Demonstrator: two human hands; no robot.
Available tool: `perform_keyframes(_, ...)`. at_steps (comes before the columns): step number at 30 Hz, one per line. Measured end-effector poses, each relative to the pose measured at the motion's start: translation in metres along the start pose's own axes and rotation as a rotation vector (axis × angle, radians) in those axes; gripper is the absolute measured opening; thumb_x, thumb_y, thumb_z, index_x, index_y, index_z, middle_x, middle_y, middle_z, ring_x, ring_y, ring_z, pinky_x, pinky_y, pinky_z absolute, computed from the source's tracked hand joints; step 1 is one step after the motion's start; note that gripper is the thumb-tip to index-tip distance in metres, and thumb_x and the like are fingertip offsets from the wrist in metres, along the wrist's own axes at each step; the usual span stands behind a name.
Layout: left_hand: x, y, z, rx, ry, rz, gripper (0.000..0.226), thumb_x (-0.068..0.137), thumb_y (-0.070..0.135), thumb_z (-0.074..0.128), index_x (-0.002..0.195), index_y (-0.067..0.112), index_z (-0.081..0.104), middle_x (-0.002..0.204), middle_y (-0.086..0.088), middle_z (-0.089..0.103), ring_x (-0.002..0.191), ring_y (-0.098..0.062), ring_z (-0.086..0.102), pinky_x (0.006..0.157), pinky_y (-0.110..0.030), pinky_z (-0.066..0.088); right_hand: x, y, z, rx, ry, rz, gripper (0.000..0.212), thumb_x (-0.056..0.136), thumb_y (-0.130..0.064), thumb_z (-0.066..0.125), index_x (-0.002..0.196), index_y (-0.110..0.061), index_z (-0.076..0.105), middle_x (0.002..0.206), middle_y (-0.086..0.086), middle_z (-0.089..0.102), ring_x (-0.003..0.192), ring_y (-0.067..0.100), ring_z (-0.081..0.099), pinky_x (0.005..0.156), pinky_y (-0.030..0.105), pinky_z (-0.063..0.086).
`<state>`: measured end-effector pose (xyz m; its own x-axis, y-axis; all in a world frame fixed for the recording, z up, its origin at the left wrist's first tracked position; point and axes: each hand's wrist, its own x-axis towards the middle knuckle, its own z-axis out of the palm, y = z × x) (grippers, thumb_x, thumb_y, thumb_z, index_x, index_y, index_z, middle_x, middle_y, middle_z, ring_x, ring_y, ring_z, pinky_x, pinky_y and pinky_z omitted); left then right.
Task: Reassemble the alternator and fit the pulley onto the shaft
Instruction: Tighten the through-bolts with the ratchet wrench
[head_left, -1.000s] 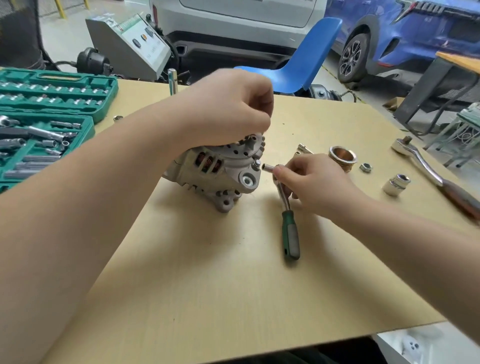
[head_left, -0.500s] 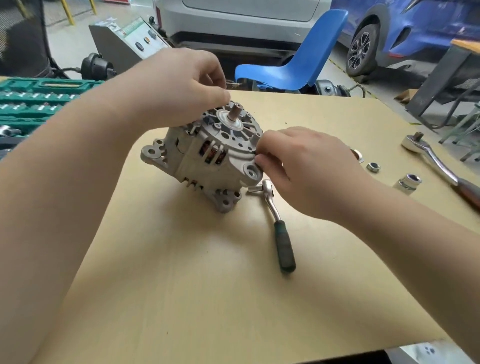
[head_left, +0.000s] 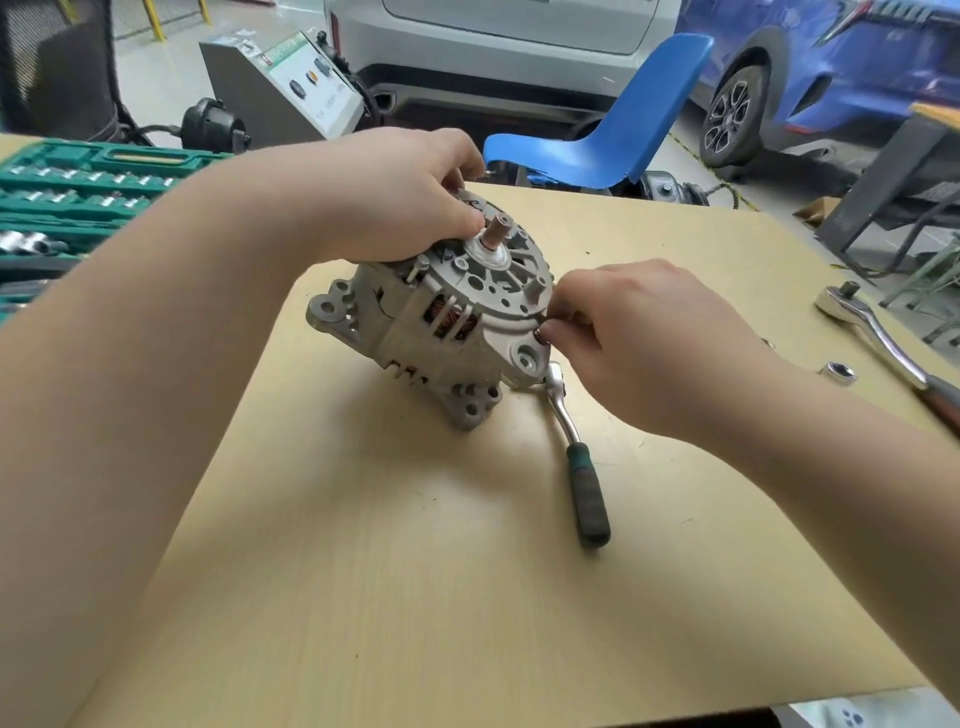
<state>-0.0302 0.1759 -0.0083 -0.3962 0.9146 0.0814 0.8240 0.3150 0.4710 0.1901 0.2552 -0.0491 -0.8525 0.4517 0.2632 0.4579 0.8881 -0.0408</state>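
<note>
A: Head view, far left: what sits at the table's edge?

B: A green socket set (head_left: 78, 192), lid open, rows of sockets showing. It lies well apart from the work.

A: And the left hand?

B: The left hand (head_left: 395, 202) is clamped over the upper rear of the alternator (head_left: 441, 332), fingers curled together against the housing, thumb pressed near the shaft (head_left: 493, 234). The shaft stands bare, tilted up and away from the camera, with no pulley on it.

A: Where is the alternator itself?

B: Resting on the wooden table (head_left: 415, 571) near its middle, tipped so the front face looks up and to the right. Copper windings show through the side slots.

A: The right hand?

B: The right hand (head_left: 649, 343) is at the right rim of the front cover, thumb and forefinger pinched on something small and dark there. What it is, I cannot tell.

A: Anything below it?

B: A small ratchet (head_left: 576, 447) with a green grip lies on the table, its head just beside the alternator's lower lug.

A: Further right?

B: A loose socket (head_left: 837, 372) past the right wrist, then a larger ratchet (head_left: 872, 332) near the table's right edge. The pulley is hidden behind the right hand or out of view.
</note>
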Motion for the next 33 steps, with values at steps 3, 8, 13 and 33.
perform_keyframes(3,0.001,0.001,0.001,0.028,-0.003,0.006,0.048,0.107,0.043,0.058,0.153,0.04,0.046,0.142,0.007,0.057,0.097,-0.015,0.062,0.069,-0.033,0.047,0.004,-0.001,0.001,0.069,-0.034,0.066,0.022,0.104,-0.037,0.056,0.096,-0.021,0.068,0.083,0.0,0.065,0.082,0.028,0.057,0.068,0.037,0.05)
perform_keyframes(8,0.004,-0.002,0.0,0.121,-0.012,0.031,0.049,0.108,0.047,0.051,0.155,0.039,0.043,0.15,0.008,0.047,0.117,-0.021,0.054,0.088,-0.038,0.043,0.007,-0.005,0.001,0.087,-0.052,0.128,0.022,0.102,-0.036,0.057,0.093,-0.02,0.069,0.084,-0.002,0.063,0.083,0.026,0.058,0.058,0.026,0.038)
perform_keyframes(13,0.006,-0.007,0.001,0.202,0.031,0.079,0.05,0.107,0.059,0.045,0.154,0.042,0.045,0.147,0.011,0.046,0.122,-0.024,0.054,0.092,-0.039,0.041,0.0,-0.01,0.005,0.185,-0.024,0.148,0.019,0.102,-0.036,0.057,0.087,-0.027,0.066,0.081,-0.009,0.064,0.08,0.017,0.059,0.06,0.028,0.042)
perform_keyframes(33,-0.011,-0.042,0.001,-0.175,0.063,-0.075,0.07,0.071,0.103,0.048,0.111,0.053,0.076,0.11,0.028,0.069,0.098,-0.003,0.062,0.078,-0.028,0.043,-0.023,0.007,0.05,1.316,0.057,0.451,0.024,0.091,-0.005,0.068,0.103,-0.025,0.074,0.086,0.004,0.065,0.052,0.032,0.061,0.05,0.035,0.052)
